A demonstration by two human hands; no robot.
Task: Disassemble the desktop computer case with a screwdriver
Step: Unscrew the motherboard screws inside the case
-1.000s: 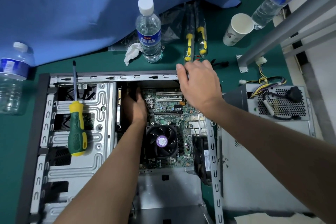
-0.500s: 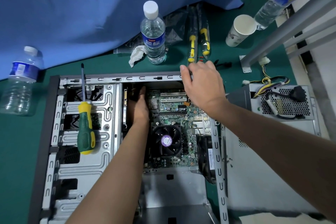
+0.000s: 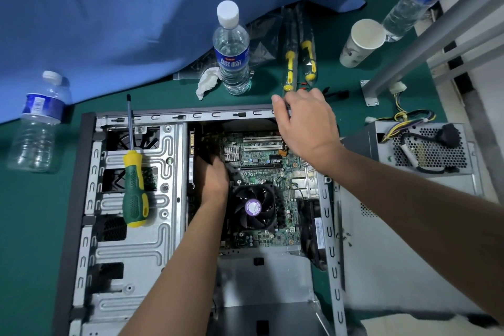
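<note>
Computer case (image 3: pixel 174 275), opened and laid flat on the green table (image 3: pixel 32 226), is seen from above with its motherboard (image 3: pixel 261 161) and cooler fan (image 3: pixel 255 207) exposed. The left hand (image 3: pixel 214 176) is reached down inside the case, just left of the fan, and its fingers are lost in the dark gap beside the drive cage (image 3: pixel 136 240); whether anything is gripped there cannot be told. The right hand (image 3: pixel 305 125) is placed over the far right corner of the case, with the thumb laid against the top rim and the fingers curled down over the edge, so the rim appears to be held. The screwdriver (image 3: pixel 133 183), with a green and yellow handle, is left lying on the drive cage, well to the left of both hands and touched by neither; its tip points past the far rim. A power supply (image 3: pixel 425 150) with loose cables is set to the right of the case. Beyond the case, a water bottle (image 3: pixel 231 49), a crumpled tissue (image 3: pixel 207 82), two bagged screwdrivers (image 3: pixel 298 63) and a paper cup (image 3: pixel 360 41) are stood or laid on the table. Another bottle (image 3: pixel 38 123) is seen at the left, beside a blue cloth (image 3: pixel 122 22).
</note>
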